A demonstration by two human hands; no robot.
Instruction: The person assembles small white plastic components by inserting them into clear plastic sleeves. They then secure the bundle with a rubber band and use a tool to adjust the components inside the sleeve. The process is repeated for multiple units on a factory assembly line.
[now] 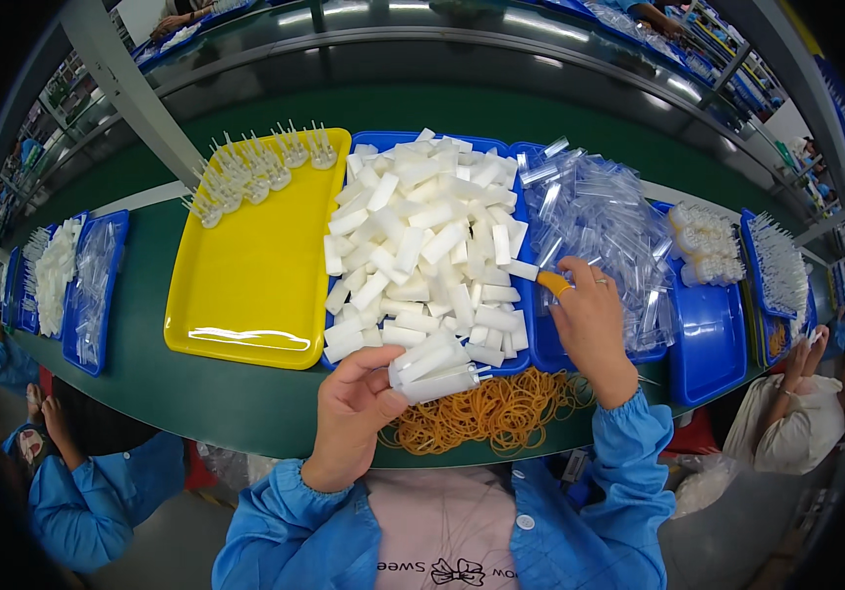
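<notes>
My left hand (359,408) is closed around a small bundle of white foam blocks (434,366), with clear plastic about them and thin tips poking out on the right. It is above the front edge of a blue tray heaped with white foam blocks (422,231). At that heap's right edge, my right hand (588,320) has a yellow finger cot (553,283) on one digit. Its fingertips pinch one white foam block (521,268). Clear plastic tubes (604,221) fill the blue tray beside and beyond my right hand.
Orange rubber bands (486,413) lie piled on the green table (245,398) before me. A yellow tray (236,285) at left has several clear stemmed pieces (255,172) along its far end. At right are a blue tray (708,344) and white cylindrical pieces (706,241). Co-workers sit on both sides.
</notes>
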